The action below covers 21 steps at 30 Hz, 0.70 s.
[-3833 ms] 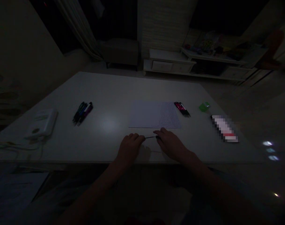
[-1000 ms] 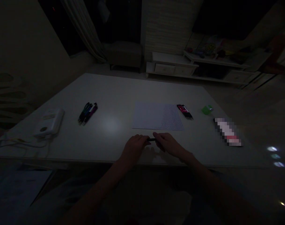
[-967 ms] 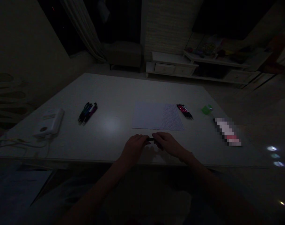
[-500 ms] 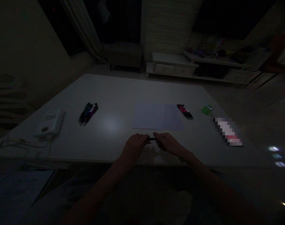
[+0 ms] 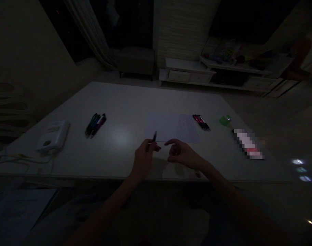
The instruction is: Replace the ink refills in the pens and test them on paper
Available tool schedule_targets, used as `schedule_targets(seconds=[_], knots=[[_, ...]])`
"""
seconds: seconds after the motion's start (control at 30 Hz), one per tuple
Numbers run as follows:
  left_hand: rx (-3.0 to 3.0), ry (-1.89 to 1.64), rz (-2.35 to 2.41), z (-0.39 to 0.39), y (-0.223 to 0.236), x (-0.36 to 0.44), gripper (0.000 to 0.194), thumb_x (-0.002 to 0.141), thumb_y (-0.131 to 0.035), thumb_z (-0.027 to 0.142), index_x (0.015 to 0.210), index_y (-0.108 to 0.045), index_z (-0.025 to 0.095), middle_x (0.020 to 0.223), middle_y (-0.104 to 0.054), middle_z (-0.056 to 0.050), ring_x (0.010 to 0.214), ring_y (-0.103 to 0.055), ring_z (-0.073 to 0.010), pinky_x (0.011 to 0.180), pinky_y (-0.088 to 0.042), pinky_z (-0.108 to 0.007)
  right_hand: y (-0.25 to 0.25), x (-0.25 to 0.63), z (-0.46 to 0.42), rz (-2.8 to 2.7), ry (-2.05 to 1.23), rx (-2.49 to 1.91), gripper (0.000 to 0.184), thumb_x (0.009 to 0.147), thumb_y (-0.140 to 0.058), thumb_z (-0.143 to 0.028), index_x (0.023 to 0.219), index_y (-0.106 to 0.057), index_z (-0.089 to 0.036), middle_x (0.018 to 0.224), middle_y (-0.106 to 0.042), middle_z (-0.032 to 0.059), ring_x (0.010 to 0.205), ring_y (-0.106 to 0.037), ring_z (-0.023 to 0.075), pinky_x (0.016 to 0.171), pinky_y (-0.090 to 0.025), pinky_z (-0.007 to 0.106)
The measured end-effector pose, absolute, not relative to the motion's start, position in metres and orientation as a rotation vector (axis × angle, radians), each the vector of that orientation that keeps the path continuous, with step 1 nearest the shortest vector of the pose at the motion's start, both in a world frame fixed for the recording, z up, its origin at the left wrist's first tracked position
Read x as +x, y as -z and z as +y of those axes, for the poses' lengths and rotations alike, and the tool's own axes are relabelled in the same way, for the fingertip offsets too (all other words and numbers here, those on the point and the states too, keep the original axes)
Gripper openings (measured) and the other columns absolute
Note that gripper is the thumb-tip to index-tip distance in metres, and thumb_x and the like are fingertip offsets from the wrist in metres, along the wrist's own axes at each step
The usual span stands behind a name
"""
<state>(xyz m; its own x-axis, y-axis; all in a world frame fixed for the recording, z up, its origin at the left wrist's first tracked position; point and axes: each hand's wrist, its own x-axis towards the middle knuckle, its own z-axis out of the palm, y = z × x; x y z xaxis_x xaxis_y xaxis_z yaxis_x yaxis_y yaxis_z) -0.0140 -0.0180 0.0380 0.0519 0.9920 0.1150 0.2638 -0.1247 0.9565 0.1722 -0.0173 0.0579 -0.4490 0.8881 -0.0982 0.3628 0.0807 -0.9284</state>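
Note:
My left hand (image 5: 145, 158) is shut on a dark pen (image 5: 154, 137), which stands tilted upright from its fingers just below the lower edge of a sheet of paper (image 5: 162, 127). The right half of that sheet carries rows of fine writing. My right hand (image 5: 179, 153) lies a short way to the right of the pen, its fingers loosely curled around nothing, close to the paper's lower edge. A bundle of pink-and-black pens (image 5: 201, 122) lies beyond the paper's right side.
On the white table (image 5: 125, 99) are a bundle of dark and coloured pens (image 5: 95, 125), a white plug-in device (image 5: 53, 136) with cables, a green object (image 5: 225, 120) and a pixelated packet (image 5: 248, 144). A low white cabinet (image 5: 186, 76) stands beyond the table.
The pen lay crosswise between both hands earlier. My left hand now holds it upright, and my right hand has let go and moved slightly right.

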Motion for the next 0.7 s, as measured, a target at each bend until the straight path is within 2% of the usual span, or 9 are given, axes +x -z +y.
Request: schedule_targets(seconds=[0.07,0.1,0.17,0.27,0.33,0.43,0.5,0.6,0.7], knots=[[1.117,-1.193,1.173,-0.016,-0.045,-0.010,0.027,0.087,-0.042,0.042,0.090,-0.049,0.016,0.085,-0.069,-0.009,0.077,-0.065,-0.0182,0.072,-0.050,-0.034,-0.058,0.169,-0.023,-1.988,-1.166,-1.188,0.079,0.061,-0.075,-0.032,0.130,-0.037,-0.025,0.091,-0.061,0.0035,0.071,-0.055,0.0133,0.062,-0.044,0.025],[0.980,-1.193,1.085,-0.016,-0.048,-0.006,0.028,0.087,-0.042,0.043,0.089,-0.048,0.016,0.090,-0.069,-0.012,0.081,-0.065,-0.0194,0.074,-0.050,-0.036,-0.058,0.166,-0.027,-2.038,-1.075,-1.155,0.080,0.062,-0.074,-0.030,0.132,-0.035,-0.028,0.100,-0.060,0.0052,0.076,-0.055,0.0144,0.066,-0.045,0.027],[0.842,-1.134,0.946,-0.015,-0.051,0.001,0.030,0.085,-0.044,0.045,0.088,-0.048,0.015,0.098,-0.067,-0.015,0.086,-0.064,-0.0211,0.075,-0.050,-0.037,-0.058,0.158,-0.031,-2.066,-0.941,-1.084,0.059,0.072,-0.065,-0.028,0.127,-0.044,-0.028,0.108,-0.059,0.0065,0.084,-0.056,0.0159,0.073,-0.044,0.029],[0.846,-1.069,0.867,-0.014,-0.054,0.014,0.034,0.085,-0.044,0.047,0.090,-0.051,0.014,0.103,-0.065,-0.015,0.087,-0.064,-0.0205,0.075,-0.050,-0.036,-0.064,0.151,-0.029,-1.930,-0.808,-1.090,0.024,0.082,-0.054,-0.030,0.104,-0.060,-0.025,0.097,-0.062,0.0059,0.084,-0.056,0.0161,0.076,-0.043,0.029],[0.919,-1.057,0.866,-0.012,-0.057,0.021,0.037,0.086,-0.041,0.049,0.094,-0.053,0.015,0.102,-0.065,-0.013,0.088,-0.064,-0.0198,0.077,-0.050,-0.036,-0.072,0.153,-0.019,-1.724,-0.708,-1.176,0.018,0.083,-0.052,-0.036,0.091,-0.061,-0.022,0.088,-0.061,0.0053,0.081,-0.055,0.0157,0.075,-0.043,0.029],[1.301,-0.952,1.010,-0.005,-0.058,0.026,0.035,0.088,-0.039,0.044,0.094,-0.058,0.015,0.095,-0.067,-0.010,0.083,-0.065,-0.0197,0.074,-0.050,-0.035,-0.084,0.170,0.007,-1.335,-0.671,-1.199,0.029,0.084,-0.046,-0.048,0.078,-0.053,-0.020,0.081,-0.057,0.0043,0.078,-0.054,0.0149,0.073,-0.042,0.029],[1.741,-0.867,1.211,-0.001,-0.053,0.024,0.027,0.088,-0.041,0.034,0.093,-0.061,0.016,0.093,-0.068,-0.009,0.084,-0.064,-0.0205,0.078,-0.048,-0.037,-0.089,0.187,0.025,-1.107,-0.810,-1.122,0.040,0.084,-0.036,-0.057,0.070,-0.045,-0.020,0.070,-0.052,0.0019,0.070,-0.053,0.0140,0.069,-0.042,0.029],[2.331,-0.699,1.457,0.002,-0.036,0.017,0.027,0.086,-0.044,0.019,0.110,-0.057,0.016,0.113,-0.061,-0.012,0.107,-0.055,-0.0255,0.091,-0.040,-0.044,-0.088,0.216,0.042,-0.912,-1.098,-1.042,0.047,0.080,-0.031,-0.065,0.062,-0.036,-0.022,0.051,-0.032,-0.0047,0.047,-0.037,0.0113,0.054,-0.037,0.027],[2.555,-0.482,1.597,0.001,-0.016,0.010,0.039,0.085,-0.046,0.019,0.123,-0.046,0.013,0.131,-0.045,-0.017,0.122,-0.039,-0.0316,0.093,-0.035,-0.052,-0.084,0.236,0.046,-0.898,-1.261,-0.974,0.048,0.081,-0.026,-0.063,0.054,-0.025,-0.022,0.047,-0.019,-0.0062,0.042,-0.022,0.0107,0.045,-0.030,0.026]])
